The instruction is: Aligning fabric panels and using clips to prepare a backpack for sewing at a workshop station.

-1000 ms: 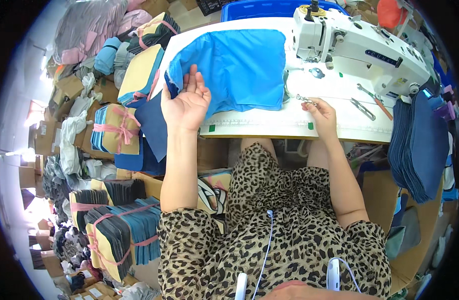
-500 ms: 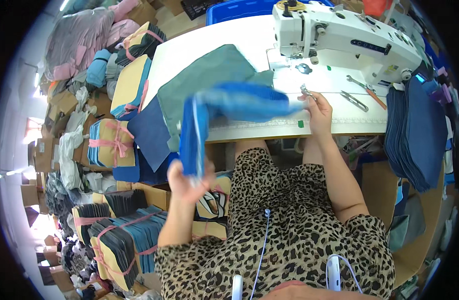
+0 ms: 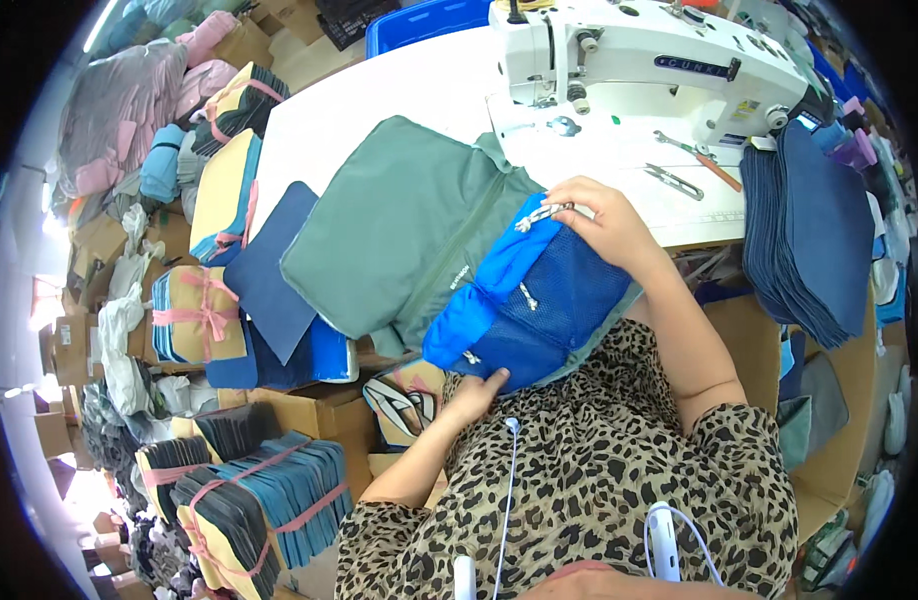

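Observation:
A bright blue fabric piece with dark mesh pockets (image 3: pixel 569 300) is spread across my lap and the table's front edge. Short pale patterned cords (image 3: pixel 528 296) stick out from it. My right hand (image 3: pixel 607 222) is closed on its upper corner, at a cord end. At the lower edge my left hand (image 3: pixel 476 397) grips it, thumb on top and the other fingers hidden underneath. Beside it lies a grey-green fabric panel (image 3: pixel 374 225) with a zip, partly overlapped by the blue piece; I cannot tell if the two are joined.
A white sewing machine (image 3: pixel 639 65) stands at the table's far right. Thread snips (image 3: pixel 674 182) and an orange-handled wrench (image 3: pixel 714 168) lie in front of it. Dark blue panels (image 3: pixel 819 235) hang at right. Tied bundles of cut pieces (image 3: pixel 264 500) fill the left side.
The blue piece has come down from a raised, blurred swing and is now spread flat. My left hand moved right and lower, and my right hand drew back from the machine toward me.

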